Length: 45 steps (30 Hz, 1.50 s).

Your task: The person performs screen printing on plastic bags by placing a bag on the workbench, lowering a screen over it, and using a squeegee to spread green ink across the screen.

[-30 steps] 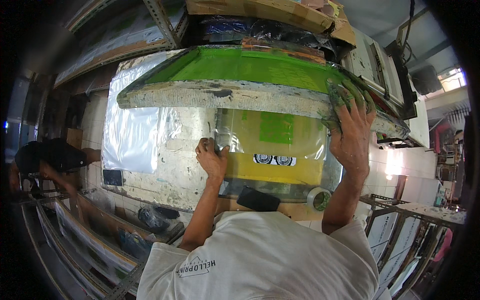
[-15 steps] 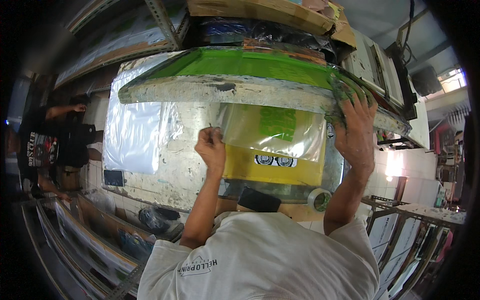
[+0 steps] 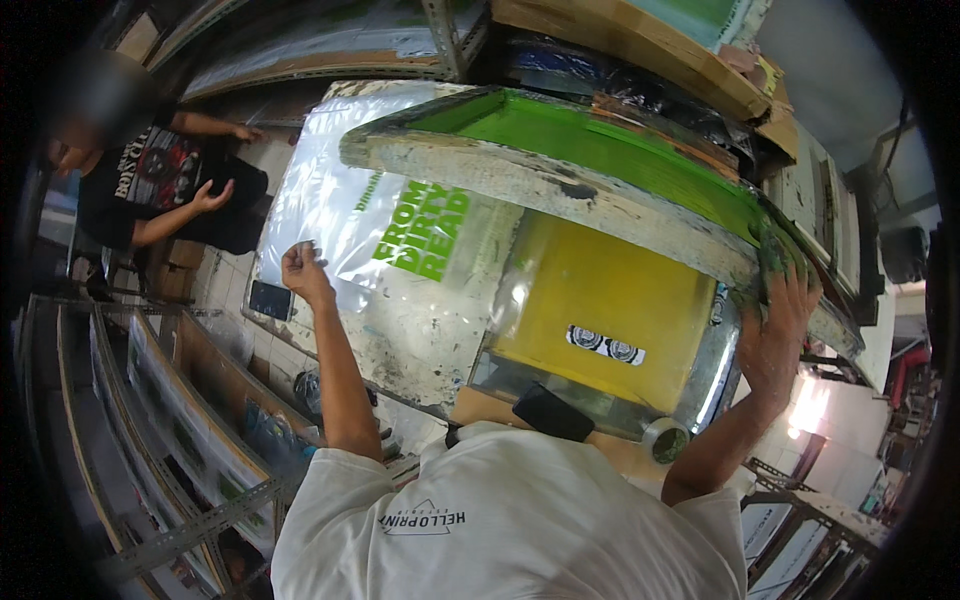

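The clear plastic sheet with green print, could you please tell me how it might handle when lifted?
The clear plastic sheet is probably floppy and light, as it looks thin and see-through. It may slide easily, given its glossy surface. Lifted by one edge, it would likely sag, being wide yet so thin.

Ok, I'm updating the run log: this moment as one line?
left hand: pinching green-printed plastic sheet | right hand: gripping screen-printing frame | frame: tilted
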Each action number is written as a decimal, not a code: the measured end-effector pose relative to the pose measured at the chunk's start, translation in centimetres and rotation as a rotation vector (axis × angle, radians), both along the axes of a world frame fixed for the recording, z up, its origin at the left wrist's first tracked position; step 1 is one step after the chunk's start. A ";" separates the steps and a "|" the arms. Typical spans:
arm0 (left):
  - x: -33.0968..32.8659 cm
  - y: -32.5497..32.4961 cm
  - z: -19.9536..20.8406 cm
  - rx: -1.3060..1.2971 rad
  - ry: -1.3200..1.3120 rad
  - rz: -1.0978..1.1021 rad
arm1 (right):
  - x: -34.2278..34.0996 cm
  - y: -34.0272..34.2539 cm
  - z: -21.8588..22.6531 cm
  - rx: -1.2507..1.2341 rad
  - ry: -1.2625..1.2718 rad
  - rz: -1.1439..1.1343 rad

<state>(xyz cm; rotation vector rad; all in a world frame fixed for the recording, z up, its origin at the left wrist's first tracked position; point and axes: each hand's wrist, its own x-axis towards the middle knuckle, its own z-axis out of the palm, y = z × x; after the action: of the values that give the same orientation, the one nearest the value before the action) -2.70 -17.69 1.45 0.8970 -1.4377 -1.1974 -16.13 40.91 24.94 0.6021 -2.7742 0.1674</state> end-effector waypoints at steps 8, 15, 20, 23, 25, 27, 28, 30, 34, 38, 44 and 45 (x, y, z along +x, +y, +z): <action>6.3 -8.0 -3.0 -0.063 -0.165 0.479 | -0.1 -0.2 0.1 -0.018 0.057 0.052; 8.2 4.1 -5.4 -0.624 -0.676 -0.092 | -0.2 0.3 -0.7 -0.029 0.082 0.034; 7.2 4.7 -5.4 -0.585 -0.751 -0.046 | -0.5 0.6 -0.5 -0.060 0.087 0.064; 5.1 4.0 -3.3 -0.641 -0.632 -0.050 | -0.5 0.4 -0.4 -0.077 0.089 0.071; 3.1 5.2 -0.3 -0.646 -0.573 -0.067 | -0.3 0.4 -0.4 -0.055 0.080 0.040; 0.6 7.9 1.5 -0.498 -0.504 -0.196 | -0.6 0.6 -0.5 -0.051 0.110 0.071; -0.6 9.6 2.0 -0.424 -0.469 -0.260 | -0.6 0.6 -0.6 -0.049 0.125 0.085; -2.7 13.9 2.7 -0.320 -0.444 -0.584 | -0.7 0.5 -0.4 -0.073 0.116 0.100; -4.5 19.9 5.6 -0.396 -0.601 -0.956 | -0.7 0.5 0.2 -0.054 0.088 0.103; -5.0 20.6 2.0 -0.831 -1.062 -0.997 | -0.8 -0.2 0.5 -0.085 0.106 0.110; -9.3 26.2 -3.4 -0.983 -0.857 -1.244 | -1.0 0.2 0.9 -0.092 0.032 0.101; -10.2 27.8 -3.7 -1.003 -0.819 -1.263 | -1.1 0.6 0.6 -0.070 0.061 0.099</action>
<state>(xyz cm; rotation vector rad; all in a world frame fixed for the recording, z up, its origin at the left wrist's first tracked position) -12.90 10.07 -2.29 -0.4485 -3.0660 -0.6113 -17.23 41.55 25.56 0.7141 -2.6695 0.2620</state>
